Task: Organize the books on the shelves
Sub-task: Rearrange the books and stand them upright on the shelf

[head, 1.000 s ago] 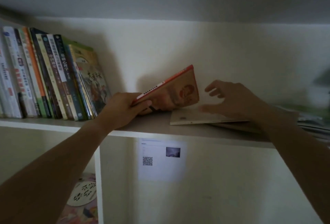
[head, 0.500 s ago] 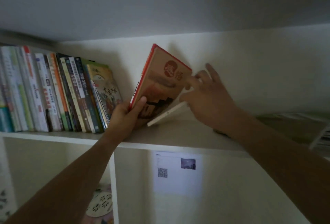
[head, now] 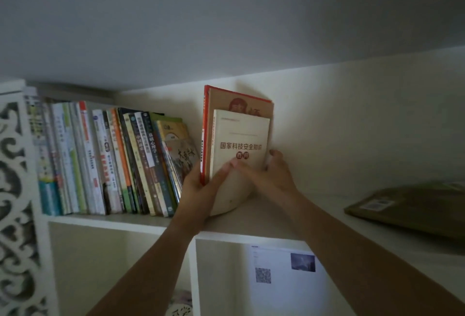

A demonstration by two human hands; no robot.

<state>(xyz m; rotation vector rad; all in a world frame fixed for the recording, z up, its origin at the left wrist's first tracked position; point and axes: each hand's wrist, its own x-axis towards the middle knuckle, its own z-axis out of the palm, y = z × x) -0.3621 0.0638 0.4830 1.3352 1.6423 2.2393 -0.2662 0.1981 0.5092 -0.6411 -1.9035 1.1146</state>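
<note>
Two books held upright together on the top shelf [head: 251,225], in the gap just right of the leaning row of books [head: 113,162]. Tall red-spined book [head: 205,124] behind, smaller cream book [head: 240,139] in front of its cover. Left hand [head: 201,187] grips the spine side near the bottom, thumb across the cream cover. Right hand [head: 271,177] clasps the right edge of both, fingers curled round the far side. Bottom edges look to be on or just above the shelf, partly hidden by hands.

Step in hand, as I read it: stand the pair up and join them to the row. To do well: keep both bottoms flat on the shelf, slide left as one until the red spine touches the last leaning picture book [head: 182,162], push the row upright so nothing slumps. Let go right first.

Flat brown book [head: 407,207] lies well apart on the right, not yet shelved.
</note>
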